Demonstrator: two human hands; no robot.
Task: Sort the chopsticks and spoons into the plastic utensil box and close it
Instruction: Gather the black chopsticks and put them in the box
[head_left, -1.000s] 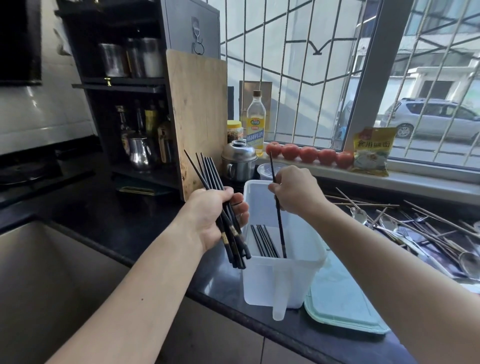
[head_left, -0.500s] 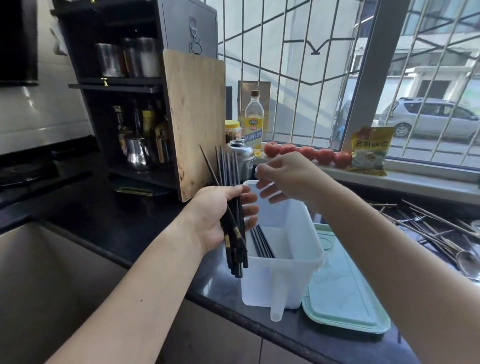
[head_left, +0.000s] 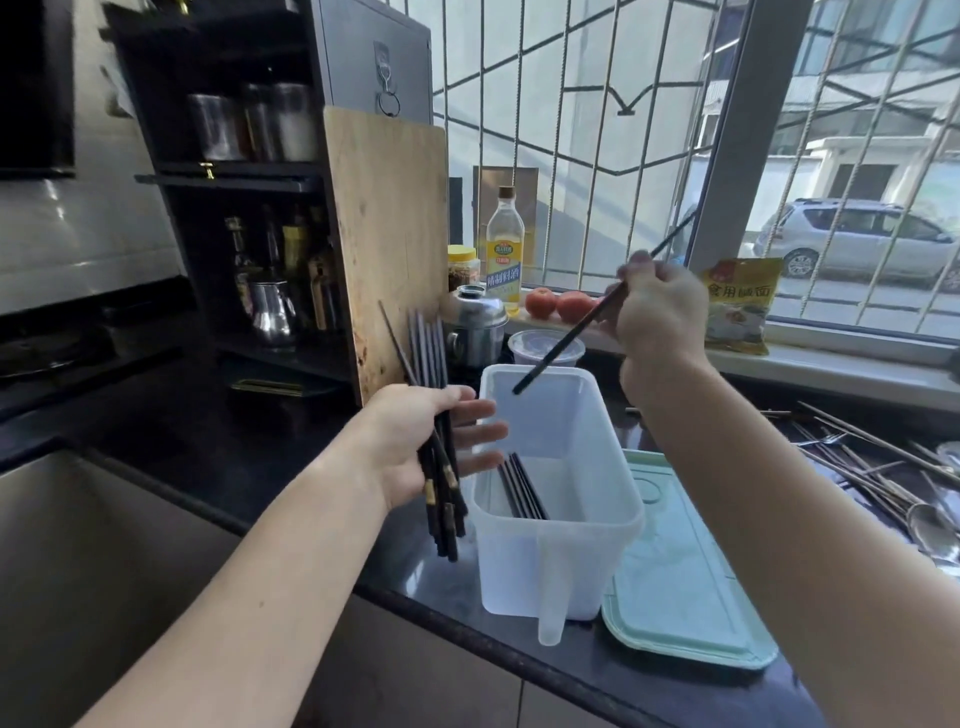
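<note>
From the head view, the left hand (head_left: 415, 447) grasps a bundle of black chopsticks (head_left: 439, 499) about its middle, the thumb side wrapped round it and the fingers stretched loosely toward the box, the tips rising past the wooden cutting board (head_left: 387, 239) behind it. The right hand (head_left: 657, 317), raised above and beyond the box, pinches a single black chopstick (head_left: 563, 345) that slants down to the left, its lower end over the far rim of the translucent plastic utensil box (head_left: 558, 561). That box stands open on the dark counter (head_left: 249, 447), between the two forearms, just right of the left hand; a few black chopsticks (head_left: 522, 488) already lie along its left inner wall. Its pale green lid (head_left: 680, 587) lies flat under the right forearm, touching the box's right side. Right of that arm sits a loose heap of metal spoons and chopsticks (head_left: 893, 483). Beyond the right hand, on the sill, a yellow packet (head_left: 740, 306) reads 食用碱面, and tomatoes (head_left: 558, 304) line up to its left. Past the left hand's fingertips stands a bottle (head_left: 504, 254) labelled 精制料酒, beside a yellow-capped jar (head_left: 462, 265) and a steel pot (head_left: 475, 327).
</note>
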